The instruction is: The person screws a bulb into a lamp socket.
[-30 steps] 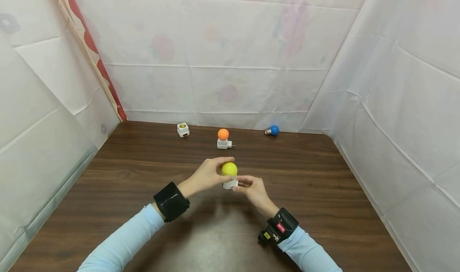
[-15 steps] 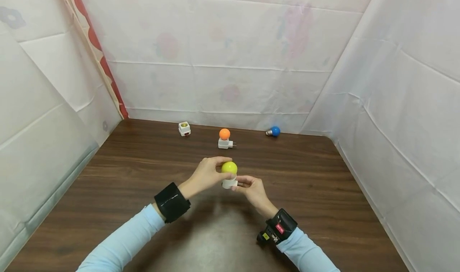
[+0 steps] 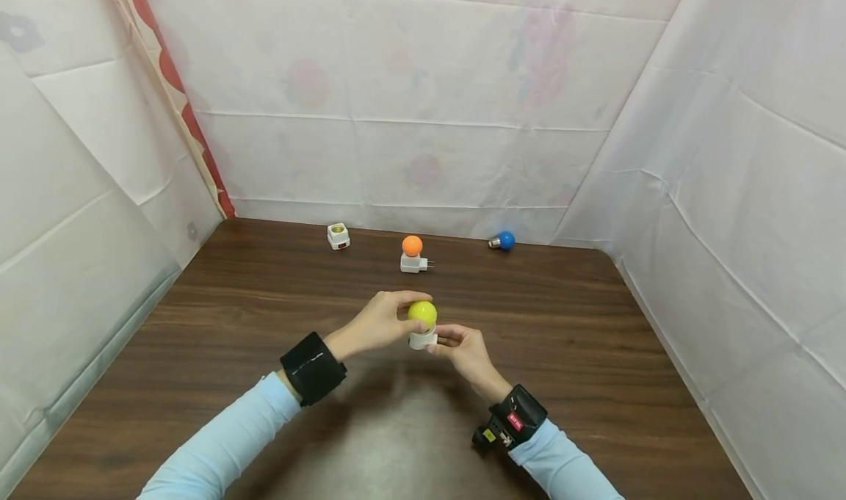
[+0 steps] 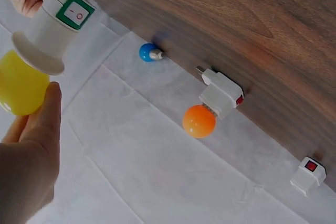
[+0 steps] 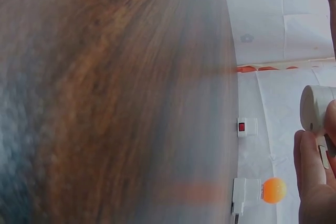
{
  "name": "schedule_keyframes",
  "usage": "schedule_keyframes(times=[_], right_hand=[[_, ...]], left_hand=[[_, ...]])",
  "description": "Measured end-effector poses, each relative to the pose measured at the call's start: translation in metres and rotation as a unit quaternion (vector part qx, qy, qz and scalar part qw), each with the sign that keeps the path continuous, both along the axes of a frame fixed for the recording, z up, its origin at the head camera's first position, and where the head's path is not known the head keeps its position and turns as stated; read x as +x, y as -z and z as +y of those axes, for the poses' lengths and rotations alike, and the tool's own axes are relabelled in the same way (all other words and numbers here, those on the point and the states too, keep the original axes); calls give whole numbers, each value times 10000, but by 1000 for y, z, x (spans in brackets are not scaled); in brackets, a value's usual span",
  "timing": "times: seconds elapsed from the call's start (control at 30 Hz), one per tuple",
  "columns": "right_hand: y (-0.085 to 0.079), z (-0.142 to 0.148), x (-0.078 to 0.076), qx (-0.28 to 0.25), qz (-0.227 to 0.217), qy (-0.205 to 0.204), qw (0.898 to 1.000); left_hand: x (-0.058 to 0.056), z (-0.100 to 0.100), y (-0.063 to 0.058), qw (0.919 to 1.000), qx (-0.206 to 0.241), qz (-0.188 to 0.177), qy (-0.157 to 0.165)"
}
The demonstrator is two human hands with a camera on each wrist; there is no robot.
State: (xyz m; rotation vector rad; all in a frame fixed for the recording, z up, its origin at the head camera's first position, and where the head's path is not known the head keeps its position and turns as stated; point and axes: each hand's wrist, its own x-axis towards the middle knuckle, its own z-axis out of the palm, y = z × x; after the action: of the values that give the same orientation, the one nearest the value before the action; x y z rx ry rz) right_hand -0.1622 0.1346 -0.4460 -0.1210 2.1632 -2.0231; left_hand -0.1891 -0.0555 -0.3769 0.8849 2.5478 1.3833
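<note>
Supporting the unit above the desk [image 3: 595,382] takes both hands, each wrist fitted with a black band: right band [image 3: 520,412], left band [image 3: 313,368]. The right hand [image 3: 468,352] pinches the white round lamp socket [image 3: 423,341] from the right, on the side where its plug prongs [image 5: 324,156] project. The left hand [image 3: 382,320] grips the yellow bulb [image 3: 423,313] between thumb and fingers from the left. The two hands are close together, with the unit between them.

Governing relation: the yellow bulb sits directly above the socket mouth, and their shared long axis is near vertical. Any turning would appear to need the left hand to rotate about that axis while the right hand holds the base. The left hand is the nearer one to the bulb. Thread engagement is hidden by the socket flange. A green-framed switch [image 4: 76,12] faces the left wrist camera.

Beyond the hands, an orange bulb [image 3: 412,246] stands in a white plug-in socket [image 3: 410,264], some metal thread exposed. Farther back, a square white socket [image 3: 339,238] without a bulb is at left; a blue bulb [image 3: 506,240] lies on its side at right, metal cap pointing left. White patterned sheeting [image 3: 423,67] rises behind the desk.
</note>
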Motion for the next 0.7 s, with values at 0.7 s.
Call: schedule_keyframes(times=[0.7], right_hand=[[-13, 0, 7, 118, 20, 61, 9999]], left_hand=[[-11, 0, 6, 9963, 213, -626, 540]])
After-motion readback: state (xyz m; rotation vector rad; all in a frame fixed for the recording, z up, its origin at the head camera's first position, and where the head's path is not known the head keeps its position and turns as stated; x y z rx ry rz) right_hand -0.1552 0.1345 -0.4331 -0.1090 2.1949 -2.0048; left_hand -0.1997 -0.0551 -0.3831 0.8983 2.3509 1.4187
